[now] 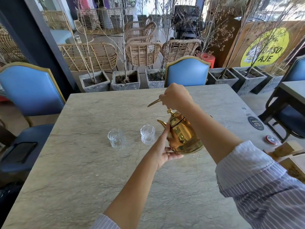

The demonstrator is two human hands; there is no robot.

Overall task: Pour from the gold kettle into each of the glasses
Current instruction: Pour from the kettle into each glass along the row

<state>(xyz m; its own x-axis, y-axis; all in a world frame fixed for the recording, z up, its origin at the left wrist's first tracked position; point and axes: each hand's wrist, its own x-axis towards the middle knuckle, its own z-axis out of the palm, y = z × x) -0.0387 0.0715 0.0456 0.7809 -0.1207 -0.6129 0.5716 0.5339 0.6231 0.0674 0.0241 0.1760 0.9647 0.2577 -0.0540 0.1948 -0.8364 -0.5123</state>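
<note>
— Striped sleeve [257, 184] is nearest; where are its fingers?
— Right hand [175, 95] is clenched on the thin handle [153, 102] above the gold kettle [183, 133]. Left hand [165, 146] cups the kettle's belly, fingers spread on it.
— And around it?
— Kettle is tilted above the tabletop [82, 162], spout toward the nearer glass [148, 134]; the second glass [116, 138] stands further left. Right forearm hides something behind. A phone [19, 152] lies on the blue chair [31, 90].
</note>
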